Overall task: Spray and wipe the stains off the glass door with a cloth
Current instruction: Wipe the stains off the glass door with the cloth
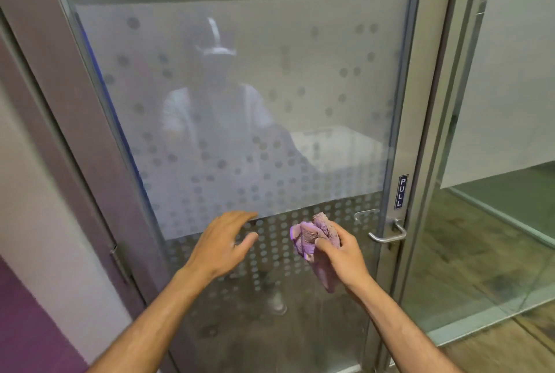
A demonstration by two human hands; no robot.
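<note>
Right hand [339, 248] grips the bunched purple cloth [315, 237] low centre-right of the frame, just by the glass door [240, 102]; left hand [223, 240] hovers open beside it. Best bet: press flat, wipe in overlapping passes. No spray bottle or container shows.

Silver handle [389, 234] gleams at the metal frame's [420, 132] edge, and just above it sits a dark "PULL" sign [402, 191]. Right of the frame, a glass partition [495, 162] shows wooden floor [480, 252] behind it. Far left of the handle, a purple wall [27, 312] with a hinge [120, 261] nearby.
</note>
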